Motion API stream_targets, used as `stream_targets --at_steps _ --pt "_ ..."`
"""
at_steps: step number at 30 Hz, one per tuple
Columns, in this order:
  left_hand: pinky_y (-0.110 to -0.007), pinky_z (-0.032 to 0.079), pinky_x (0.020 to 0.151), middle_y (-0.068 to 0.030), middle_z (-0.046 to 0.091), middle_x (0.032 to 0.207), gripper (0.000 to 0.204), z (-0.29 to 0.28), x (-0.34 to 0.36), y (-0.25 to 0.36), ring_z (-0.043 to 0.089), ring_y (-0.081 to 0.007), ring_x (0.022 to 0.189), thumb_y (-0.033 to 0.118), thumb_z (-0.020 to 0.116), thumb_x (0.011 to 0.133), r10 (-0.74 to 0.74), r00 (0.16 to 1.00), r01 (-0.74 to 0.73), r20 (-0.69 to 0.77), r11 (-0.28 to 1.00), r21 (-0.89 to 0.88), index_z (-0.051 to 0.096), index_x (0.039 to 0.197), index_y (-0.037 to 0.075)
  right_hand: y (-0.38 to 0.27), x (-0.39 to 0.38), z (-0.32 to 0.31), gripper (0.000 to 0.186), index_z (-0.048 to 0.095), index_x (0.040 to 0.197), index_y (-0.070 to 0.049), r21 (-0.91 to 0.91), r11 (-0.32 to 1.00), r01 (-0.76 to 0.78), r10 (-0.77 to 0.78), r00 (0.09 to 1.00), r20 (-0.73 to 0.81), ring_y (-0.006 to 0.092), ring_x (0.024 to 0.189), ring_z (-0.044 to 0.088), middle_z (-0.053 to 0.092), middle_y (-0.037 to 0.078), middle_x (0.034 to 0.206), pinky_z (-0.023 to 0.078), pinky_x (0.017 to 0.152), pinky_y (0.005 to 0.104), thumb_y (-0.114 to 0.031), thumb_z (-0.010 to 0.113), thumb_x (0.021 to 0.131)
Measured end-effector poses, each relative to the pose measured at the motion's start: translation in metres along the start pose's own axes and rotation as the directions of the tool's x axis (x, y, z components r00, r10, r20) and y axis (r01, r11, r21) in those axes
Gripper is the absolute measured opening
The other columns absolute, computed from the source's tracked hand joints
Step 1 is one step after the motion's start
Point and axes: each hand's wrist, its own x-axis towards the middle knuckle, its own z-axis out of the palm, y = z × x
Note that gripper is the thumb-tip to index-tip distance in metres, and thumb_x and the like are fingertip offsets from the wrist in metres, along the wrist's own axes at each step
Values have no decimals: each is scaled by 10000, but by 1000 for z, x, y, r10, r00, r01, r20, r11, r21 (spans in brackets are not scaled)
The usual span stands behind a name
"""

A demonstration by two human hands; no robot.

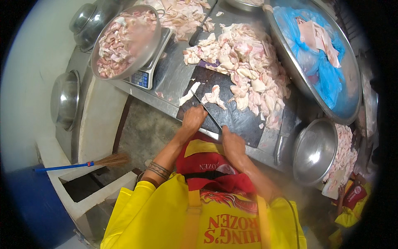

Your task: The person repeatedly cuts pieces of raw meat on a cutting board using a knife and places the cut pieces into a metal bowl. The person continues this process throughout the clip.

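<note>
My right hand (233, 143) grips a knife (210, 115) whose blade slants up and left across the dark cutting board (244, 130). Beside the blade, my left hand (195, 118) is closed on the board's near left side; what its fingers hold, if anything, is hidden. Just beyond the left hand lies a pale strip of meat or skin (190, 93), with the knife tip next to it. Another pale piece (214, 98) rests on the board to the right of the blade. A large heap of pale meat pieces (257, 79) covers the board's far right part and the table behind.
At the far left, a full metal bowl of cut pieces (126, 43) sits on a digital scale (143, 78). A big metal basin (352, 99) with a blue plastic bag (331, 79) stands right, near an empty-looking bowl (317, 151). A broom (110, 160) lies left. Another person's sleeve (350, 213) shows lower right.
</note>
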Motion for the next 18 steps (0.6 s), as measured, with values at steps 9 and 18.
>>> stream_targets --at_steps 9,18 --pt "-547 531 720 -314 668 854 300 -17 0 -31 675 -484 814 209 550 957 94 989 -99 -110 994 -38 666 820 -31 10 -1 10 160 529 1078 -53 51 996 -67 65 997 33 501 784 694 700 276 813 513 678 625 -185 511 989" --pt "-266 551 601 -41 691 756 264 -205 35 -44 636 -93 646 222 553 1042 -52 985 -76 -166 733 -676 746 983 53 39 -55 -9 284 565 1116 -29 122 975 -186 167 974 150 543 869 666 682 339 878 514 757 624 -294 527 1021"
